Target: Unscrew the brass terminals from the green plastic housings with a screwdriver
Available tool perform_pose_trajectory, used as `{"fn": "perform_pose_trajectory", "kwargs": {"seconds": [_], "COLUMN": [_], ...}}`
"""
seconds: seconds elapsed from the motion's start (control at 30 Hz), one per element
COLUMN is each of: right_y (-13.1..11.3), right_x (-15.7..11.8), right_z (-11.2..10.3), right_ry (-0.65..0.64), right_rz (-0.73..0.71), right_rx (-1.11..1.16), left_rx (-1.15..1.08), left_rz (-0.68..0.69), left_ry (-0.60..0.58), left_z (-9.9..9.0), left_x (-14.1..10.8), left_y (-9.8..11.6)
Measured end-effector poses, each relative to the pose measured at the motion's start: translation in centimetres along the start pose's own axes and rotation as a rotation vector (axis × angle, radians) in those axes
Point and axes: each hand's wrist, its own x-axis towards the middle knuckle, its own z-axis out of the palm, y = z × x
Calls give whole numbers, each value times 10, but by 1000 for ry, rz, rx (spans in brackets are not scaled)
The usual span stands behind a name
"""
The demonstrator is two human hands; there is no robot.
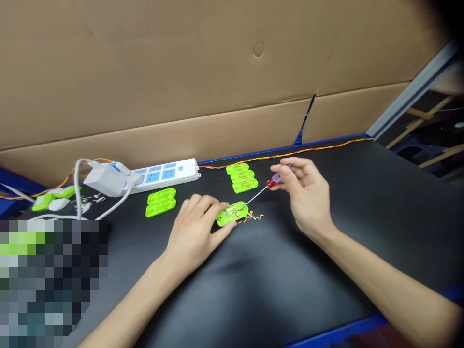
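On the black table lies a green plastic shell (225, 217) with small brass parts inside. My left hand (195, 227) grips its left end between thumb and fingers. In my right hand (308, 193) is a screwdriver (274, 181) with a red and clear purple handle, held in closed fingers. Its shaft slants down to the left, and the tip is at the inside of the shell. Loose brass pieces (253, 216) lie just right of the shell. Behind it are several green shells with brass parts (243, 177).
A white power strip (188, 172) with a plugged-in white adapter (107, 180) stands at the back left. Two green shells (160, 202) lie before it. Green and white pieces (45, 202) are farther left. A twisted cable (286, 155) follows the back edge, below cardboard (217, 72).
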Motion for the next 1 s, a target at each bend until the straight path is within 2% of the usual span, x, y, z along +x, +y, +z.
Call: {"fn": "perform_pose_trajectory", "kwargs": {"seconds": [0.17, 0.37, 0.63, 1.0], "right_y": [10, 12, 9, 19], "right_x": [6, 9, 4, 3], "right_z": [-3, -4, -1, -2], "right_ry": [32, 36, 29, 10], "right_rz": [92, 97, 126, 341], "right_rx": [53, 62, 60, 140], "left_rx": [215, 280, 278, 264], "left_rz": [99, 171, 199, 162], "left_ry": [153, 263, 312, 329], "left_z": [9, 14, 16, 18], "left_x": [14, 10, 10, 11], "left_y": [-15, -20, -19, -20]}}
